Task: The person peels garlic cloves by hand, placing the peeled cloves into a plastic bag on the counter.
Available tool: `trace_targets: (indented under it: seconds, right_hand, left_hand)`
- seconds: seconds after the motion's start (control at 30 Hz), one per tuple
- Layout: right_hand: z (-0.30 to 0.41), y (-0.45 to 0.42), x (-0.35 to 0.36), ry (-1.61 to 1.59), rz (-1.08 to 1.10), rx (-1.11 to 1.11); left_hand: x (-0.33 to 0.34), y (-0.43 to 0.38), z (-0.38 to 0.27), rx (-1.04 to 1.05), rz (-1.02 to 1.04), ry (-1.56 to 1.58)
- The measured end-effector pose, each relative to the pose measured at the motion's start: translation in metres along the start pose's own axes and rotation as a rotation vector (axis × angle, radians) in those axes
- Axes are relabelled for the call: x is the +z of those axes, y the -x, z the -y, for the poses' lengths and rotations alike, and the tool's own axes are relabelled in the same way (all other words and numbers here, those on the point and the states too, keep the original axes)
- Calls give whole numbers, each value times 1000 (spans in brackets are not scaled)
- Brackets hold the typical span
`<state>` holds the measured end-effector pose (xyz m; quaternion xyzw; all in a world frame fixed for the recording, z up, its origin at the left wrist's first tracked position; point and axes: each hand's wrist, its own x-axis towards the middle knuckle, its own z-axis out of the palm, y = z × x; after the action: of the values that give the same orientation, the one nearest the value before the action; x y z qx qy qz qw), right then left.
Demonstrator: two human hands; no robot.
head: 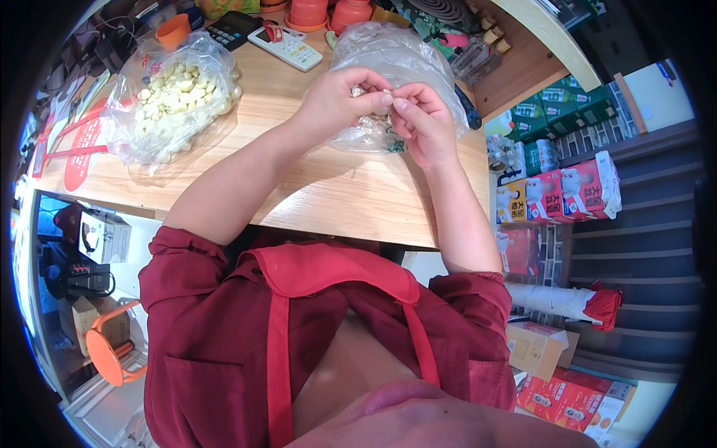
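My left hand (350, 98) and my right hand (423, 120) meet fingertip to fingertip over a clear plastic bag (372, 47). Between the fingertips is a small pale piece, which looks like a garlic clove (387, 92); the fingers hide most of it. Further pale pieces show in the left palm and in the bag below. On the left of the wooden table (347, 193) stands another clear plastic bag (120, 120), open at the top and filled with peeled garlic cloves (179, 92).
Behind lie a white remote control (287, 47), a black calculator (232, 29) and an orange cup (173, 32). Orange-red pots (308, 12) stand at the back edge. A wooden shelf side (521, 56) rises at the right. An orange stool (105, 357) is at the lower left.
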<state>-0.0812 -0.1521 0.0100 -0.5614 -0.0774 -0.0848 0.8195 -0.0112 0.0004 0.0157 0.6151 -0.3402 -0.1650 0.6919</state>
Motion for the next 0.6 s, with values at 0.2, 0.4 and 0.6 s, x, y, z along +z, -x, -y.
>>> trace_targets:
  seconds: [0.2, 0.4, 0.6]
  right_hand:
    - [5, -2, 4, -40, -88, 120]
    - [5, -3, 0, 51, -60, 201]
    - [7, -1, 0, 145, -41, 115]
  left_hand:
    - [-1, 0, 1, 96, -46, -118]
    - [-6, -3, 6, 341, -35, -341]
    - [-5, -3, 5, 228, -28, -217]
